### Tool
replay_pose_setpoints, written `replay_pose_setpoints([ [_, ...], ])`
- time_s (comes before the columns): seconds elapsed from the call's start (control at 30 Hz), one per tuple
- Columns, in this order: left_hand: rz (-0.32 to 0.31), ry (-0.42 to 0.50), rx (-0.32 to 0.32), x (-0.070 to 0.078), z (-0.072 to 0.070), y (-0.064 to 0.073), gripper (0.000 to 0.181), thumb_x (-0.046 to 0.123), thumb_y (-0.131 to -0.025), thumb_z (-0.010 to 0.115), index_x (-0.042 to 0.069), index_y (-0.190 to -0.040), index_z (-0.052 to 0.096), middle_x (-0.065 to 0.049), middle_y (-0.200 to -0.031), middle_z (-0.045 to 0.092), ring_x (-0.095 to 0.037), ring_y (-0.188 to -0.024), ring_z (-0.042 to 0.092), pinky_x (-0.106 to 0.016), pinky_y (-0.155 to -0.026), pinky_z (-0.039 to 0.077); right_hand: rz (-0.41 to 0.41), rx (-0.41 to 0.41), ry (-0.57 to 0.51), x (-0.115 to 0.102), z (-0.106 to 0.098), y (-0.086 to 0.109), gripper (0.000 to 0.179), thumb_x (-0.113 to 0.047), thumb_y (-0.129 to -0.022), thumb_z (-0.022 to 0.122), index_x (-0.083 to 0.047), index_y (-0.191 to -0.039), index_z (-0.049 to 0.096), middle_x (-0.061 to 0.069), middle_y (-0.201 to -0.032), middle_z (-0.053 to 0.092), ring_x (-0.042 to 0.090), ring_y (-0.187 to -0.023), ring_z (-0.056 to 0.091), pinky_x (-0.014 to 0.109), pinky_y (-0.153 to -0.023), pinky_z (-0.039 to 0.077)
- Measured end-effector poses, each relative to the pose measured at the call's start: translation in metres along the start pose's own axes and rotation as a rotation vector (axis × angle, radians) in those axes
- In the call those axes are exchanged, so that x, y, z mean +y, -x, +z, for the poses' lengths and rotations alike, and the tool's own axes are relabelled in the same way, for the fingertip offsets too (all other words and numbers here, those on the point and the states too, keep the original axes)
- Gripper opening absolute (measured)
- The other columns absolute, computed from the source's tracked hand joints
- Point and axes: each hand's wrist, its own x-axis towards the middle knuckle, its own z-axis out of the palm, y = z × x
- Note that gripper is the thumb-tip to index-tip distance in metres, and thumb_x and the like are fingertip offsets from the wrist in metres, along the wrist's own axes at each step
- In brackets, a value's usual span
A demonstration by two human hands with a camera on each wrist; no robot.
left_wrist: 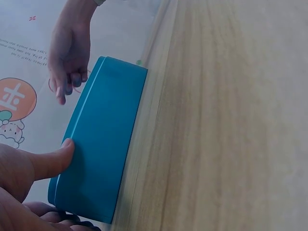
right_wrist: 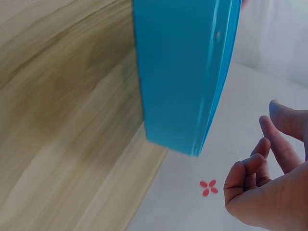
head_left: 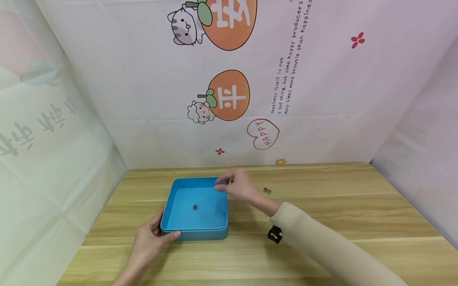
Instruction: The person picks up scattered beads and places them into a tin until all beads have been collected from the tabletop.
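Note:
A blue square open-topped box (head_left: 193, 234) stands on the wooden table. My left hand (head_left: 150, 238) grips its front left corner; in the left wrist view the thumb (left_wrist: 53, 161) lies on the outer wall and the other fingers curl round the side. Inside, on the floor of the box, lies one small dark round bead (head_left: 195, 207). Over the back right corner hovers my right hand (head_left: 237, 186). Its thumb and index finger are close but apart in the right wrist view, with nothing visible between them; the other fingers bend loosely.
Two small brownish-green beads (head_left: 267, 191) lie together on the table (head_left: 322, 198), right of the box. A small dark spot by the right hand's knuckles is too small to identify. A printed white cloth (head_left: 150, 99) hangs behind the table, with cloth at both sides too.

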Motion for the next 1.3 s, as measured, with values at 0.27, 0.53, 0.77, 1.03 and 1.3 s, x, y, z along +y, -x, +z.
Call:
replay_pose_setpoints([
  [0.27, -0.004, -0.012, 0.0, 0.001, 0.0, 0.0, 0.101, 0.01, -0.085, 0.091, -0.008, -0.162, 0.028, -0.03, -0.164, 0.029, -0.044, -0.148, 0.035, -0.05, -0.113, 0.042, 0.049, 0.04, -0.003, 0.019, -0.023, 0.013, 0.01, -0.014, -0.094, 0.082, -0.009, -0.102, 0.085, 0.003, -0.09, 0.065, 0.023, -0.08, 0.053, 0.028, -0.055, 0.042],
  [0.53, -0.014, -0.024, 0.004, 0.001, 0.001, 0.002, 0.101, 0.013, -0.085, 0.091, -0.008, -0.162, 0.029, -0.031, -0.164, 0.029, -0.045, -0.148, 0.034, -0.051, -0.113, 0.042, 0.065, 0.069, 0.017, 0.04, -0.04, 0.023, 0.009, -0.014, -0.094, 0.082, -0.009, -0.101, 0.085, 0.003, -0.089, 0.066, 0.022, -0.076, 0.052, 0.028, -0.057, 0.041],
  [0.77, -0.013, -0.028, 0.007, 0.001, 0.0, 0.001, 0.102, 0.014, -0.085, 0.092, -0.008, -0.162, 0.029, -0.031, -0.164, 0.029, -0.044, -0.148, 0.035, -0.05, -0.113, 0.042, 0.1, 0.099, 0.034, 0.057, -0.057, 0.033, 0.015, -0.017, -0.093, 0.082, -0.008, -0.105, 0.084, 0.004, -0.09, 0.067, 0.021, -0.076, 0.051, 0.029, -0.058, 0.04],
  [1.03, -0.001, -0.019, 0.009, 0.0, 0.0, 0.002, 0.101, 0.012, -0.085, 0.091, -0.009, -0.161, 0.029, -0.031, -0.163, 0.03, -0.044, -0.148, 0.035, -0.051, -0.113, 0.042, 0.135, 0.128, 0.075, 0.077, -0.072, 0.043, 0.02, -0.019, -0.093, 0.083, -0.007, -0.109, 0.084, 0.004, -0.087, 0.066, 0.02, -0.076, 0.052, 0.028, -0.059, 0.041],
  [1.3, -0.003, -0.028, 0.007, 0.001, -0.001, 0.001, 0.1, 0.013, -0.085, 0.091, -0.008, -0.161, 0.03, -0.03, -0.164, 0.03, -0.043, -0.149, 0.035, -0.049, -0.115, 0.04, 0.186, 0.135, 0.062, 0.092, -0.085, 0.048, 0.024, -0.018, -0.092, 0.083, -0.004, -0.112, 0.083, 0.005, -0.086, 0.065, 0.02, -0.075, 0.053, 0.027, -0.059, 0.041],
])
